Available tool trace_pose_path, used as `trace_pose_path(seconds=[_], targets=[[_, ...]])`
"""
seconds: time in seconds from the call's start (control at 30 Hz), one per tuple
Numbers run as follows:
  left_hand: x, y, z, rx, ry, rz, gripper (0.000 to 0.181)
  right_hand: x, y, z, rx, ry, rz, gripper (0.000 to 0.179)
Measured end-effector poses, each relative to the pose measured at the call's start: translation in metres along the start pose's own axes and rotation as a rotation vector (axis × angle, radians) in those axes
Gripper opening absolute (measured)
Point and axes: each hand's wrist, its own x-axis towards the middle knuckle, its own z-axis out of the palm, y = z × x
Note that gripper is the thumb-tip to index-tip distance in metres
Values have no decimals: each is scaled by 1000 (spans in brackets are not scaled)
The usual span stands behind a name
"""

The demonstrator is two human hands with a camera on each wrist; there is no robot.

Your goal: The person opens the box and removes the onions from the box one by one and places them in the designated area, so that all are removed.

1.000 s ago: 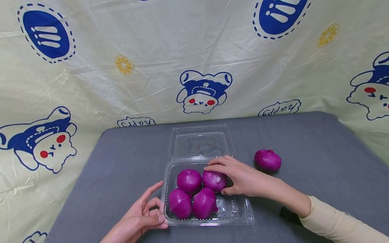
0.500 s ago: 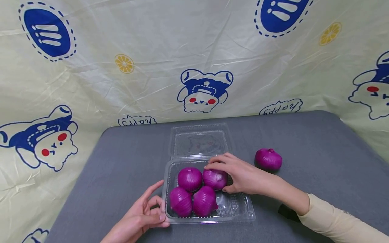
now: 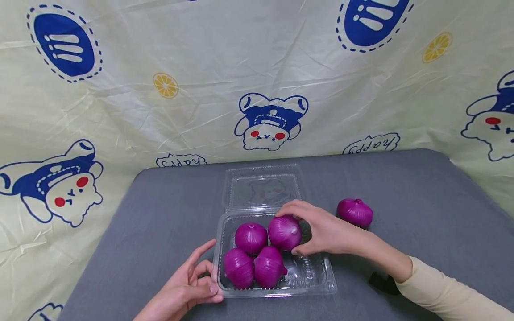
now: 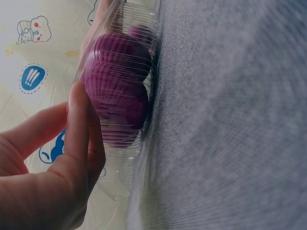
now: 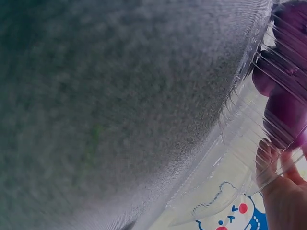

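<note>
A clear plastic clamshell container (image 3: 317, 290) sits on the table, its lid (image 3: 265, 187) folded back flat behind it. Several purple onions lie in the base: one back left (image 3: 251, 238), one front left (image 3: 238, 267), one front middle (image 3: 270, 266). My right hand (image 3: 321, 229) curls its fingers and thumb round the back right onion (image 3: 284, 232), a gap showing between palm and onion. At the container's left wall my left hand (image 3: 188, 285) pinches the rim between thumb and fingers; the left wrist view shows this hand (image 4: 72, 153) close to the ridged side.
Another purple onion (image 3: 355, 212) lies on the grey table (image 3: 172, 200), right of the container and beyond the right forearm. A dark object (image 3: 383, 283) shows partly beneath the right wrist. A patterned curtain (image 3: 201, 111) hangs behind the table.
The right hand has drawn slightly back and up, and the onion in its fingers has turned and shifted a little, more of it now showing. The left hand keeps its place at the rim.
</note>
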Motion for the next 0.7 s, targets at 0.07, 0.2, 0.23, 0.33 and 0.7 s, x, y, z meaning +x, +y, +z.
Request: trace_pose_path(seconds=[0.07, 0.2, 0.23, 0.33, 0.7], targets=[[0, 0, 0, 1, -6, 9, 91, 0, 1, -1, 40, 5, -8, 74], [0, -3, -1, 7, -53, 55, 92, 0, 1, -4, 77, 26, -17, 76], [0, -3, -2, 10, -63, 66, 92, -1, 1, -6, 72, 36, -21, 77], [1, -4, -2, 12, -71, 74, 92, -2, -1, -11, 40, 78, -32, 81], [1, -2, -3, 21, -38, 33, 93, -19, -10, -17, 52, 94, 19, 79]])
